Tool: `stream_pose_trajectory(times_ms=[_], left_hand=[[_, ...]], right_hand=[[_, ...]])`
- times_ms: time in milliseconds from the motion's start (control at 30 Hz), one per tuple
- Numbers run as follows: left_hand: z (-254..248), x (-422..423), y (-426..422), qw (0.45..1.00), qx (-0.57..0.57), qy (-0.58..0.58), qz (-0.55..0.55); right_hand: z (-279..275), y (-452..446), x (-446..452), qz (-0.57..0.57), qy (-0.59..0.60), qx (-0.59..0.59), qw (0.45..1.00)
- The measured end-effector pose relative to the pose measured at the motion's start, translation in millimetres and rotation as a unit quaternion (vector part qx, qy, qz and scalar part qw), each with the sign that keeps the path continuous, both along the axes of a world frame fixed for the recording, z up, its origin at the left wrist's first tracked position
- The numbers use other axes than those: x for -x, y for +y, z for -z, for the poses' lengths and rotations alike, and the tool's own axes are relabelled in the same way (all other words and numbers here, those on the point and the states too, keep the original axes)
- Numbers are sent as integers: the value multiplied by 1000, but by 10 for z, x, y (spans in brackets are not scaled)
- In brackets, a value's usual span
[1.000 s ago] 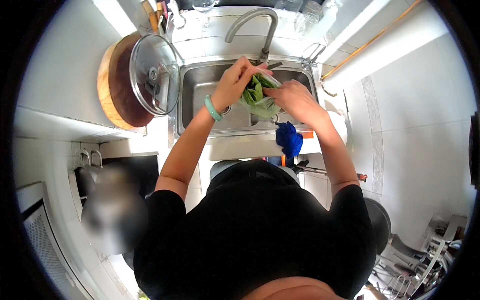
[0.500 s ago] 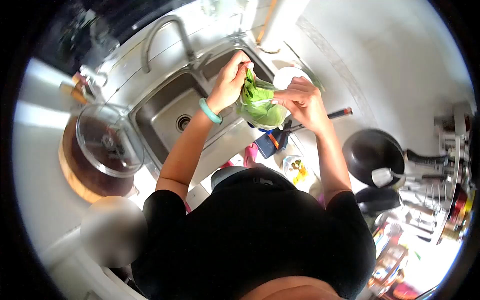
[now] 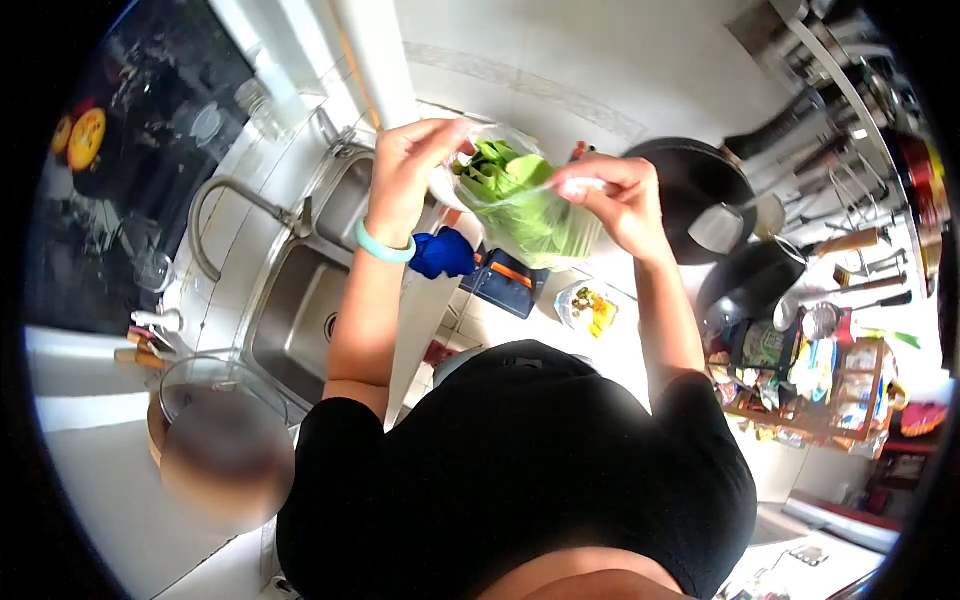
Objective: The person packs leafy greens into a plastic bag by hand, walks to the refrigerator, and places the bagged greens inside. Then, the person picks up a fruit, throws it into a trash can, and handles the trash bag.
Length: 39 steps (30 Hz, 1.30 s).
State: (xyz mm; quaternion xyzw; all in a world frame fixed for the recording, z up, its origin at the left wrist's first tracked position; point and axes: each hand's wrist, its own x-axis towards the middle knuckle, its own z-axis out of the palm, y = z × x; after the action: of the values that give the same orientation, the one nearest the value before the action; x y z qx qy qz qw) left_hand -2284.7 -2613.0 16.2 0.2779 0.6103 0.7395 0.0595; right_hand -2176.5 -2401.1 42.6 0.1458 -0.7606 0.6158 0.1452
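Observation:
A clear plastic bag (image 3: 540, 225) hangs between my two hands, its mouth spread apart at the top. Green leafy vegetables (image 3: 510, 175) fill it, with some leaves showing at the opening. My left hand (image 3: 415, 165), below which a pale green bangle (image 3: 384, 243) circles the wrist, pinches the left side of the bag's mouth. On the opposite side, my right hand (image 3: 615, 195) pinches the rim between thumb and fingers.
To the left is a double steel sink (image 3: 290, 320) with a curved faucet (image 3: 215, 205). A black wok (image 3: 690, 190) and utensils hang at the right. Below the bag are a blue cloth-like item (image 3: 443, 254), a dark box (image 3: 503, 285) and a bowl of colourful food (image 3: 588, 308).
My body and view have turned right, away from the sink. The bag's mouth is now pulled wider, with my right hand moved from the leaves to the bag's rim.

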Motion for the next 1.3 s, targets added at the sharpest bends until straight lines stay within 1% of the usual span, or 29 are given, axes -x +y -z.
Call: stream_pose_trajectory(times_ms=[33, 67, 100, 133, 200, 267, 300, 333, 400, 433, 467, 533, 600, 633, 667, 700, 733, 767, 833, 867, 933, 967, 1000, 1067, 1133, 1167, 1200, 1267, 1300], left_hand=[[139, -51, 147, 991, -116, -52, 50], [262, -104, 298, 963, -230, -104, 98], [404, -255, 513, 972, -225, -42, 49], [509, -533, 727, 978, -208, -16, -14], [873, -883, 983, 972, -194, -79, 104], [977, -1151, 1211, 966, -175, -112, 157], [1000, -1214, 1356, 961, -196, -114, 157], [1030, -1258, 1476, 957, -218, -115, 155], [1075, -1312, 1574, 960, -217, -82, 155], [1075, -1344, 1547, 977, -137, -50, 157], [1087, -1392, 1541, 985, -55, -18, 160], [851, -1555, 1557, 994, -42, -30, 100], [849, -1669, 1556, 997, -21, -32, 70], [859, -1710, 1544, 998, -11, -15, 53], [834, -1753, 1522, 998, -3, -16, 59], [840, -1794, 1505, 997, -18, -46, 62], [859, -1827, 1482, 994, -33, -76, 65], [905, -1822, 1440, 994, -29, -80, 66], [1009, -1777, 1355, 990, 31, -52, 130], [1036, -1782, 1348, 988, 35, -54, 138], [1040, -1790, 1371, 975, 32, -88, 203], [1010, -1804, 1410, 972, -8, -91, 215], [1029, -1789, 1403, 952, 9, -158, 261], [1068, -1706, 1480, 949, -5, -96, 301], [1036, -1703, 1588, 926, -15, -126, 356], [1010, -1704, 1654, 910, -23, -153, 386], [995, -1708, 1718, 899, -25, -154, 410], [966, -1710, 1873, 873, -69, -179, 448], [962, -1677, 1951, 861, -51, -135, 488]], right_hand=[[7, 65, -44, 13, -14, 9, 1000], [11, 112, -74, 7, -5, 41, 999], [8, 187, -107, 6, -10, 47, 999], [38, 258, -147, 4, -15, 54, 998], [87, 406, -215, 3, -14, 22, 1000], [139, 522, -269, -4, 53, -51, 997], [150, 573, -320, -14, 21, -54, 998], [174, 608, -356, -11, 39, -85, 996], [167, 631, -472, 8, 37, -135, 990], [210, 664, -494, 25, 74, -177, 981], [240, 673, -533, 25, 71, -174, 982], [203, 665, -646, 18, 125, -169, 977], [204, 659, -752, 18, 145, -228, 963], [239, 644, -785, 23, 149, -231, 961], [288, 640, -814, 27, 152, -233, 960], [329, 655, -835, 42, 189, -248, 949], [337, 668, -884, 43, 185, -245, 951], [326, 679, -943, 71, 203, -297, 930], [297, 699, -1032, 111, 234, -379, 888], [267, 720, -1060, 118, 229, -377, 889], [188, 776, -1105, 93, 200, -455, 863], [113, 823, -1121, 97, 183, -447, 870], [10, 902, -1154, 92, 163, -422, 887], [-202, 1034, -1278, 188, 153, -309, 920], [-313, 1213, -1511, 266, 116, -184, 939], [-403, 1257, -1673, 280, 96, -203, 933], [-425, 1308, -1845, 261, 35, -235, 936], [-356, 1294, -1986, 236, 78, -323, 913], [-375, 1247, -2094, 214, 52, -373, 901]])
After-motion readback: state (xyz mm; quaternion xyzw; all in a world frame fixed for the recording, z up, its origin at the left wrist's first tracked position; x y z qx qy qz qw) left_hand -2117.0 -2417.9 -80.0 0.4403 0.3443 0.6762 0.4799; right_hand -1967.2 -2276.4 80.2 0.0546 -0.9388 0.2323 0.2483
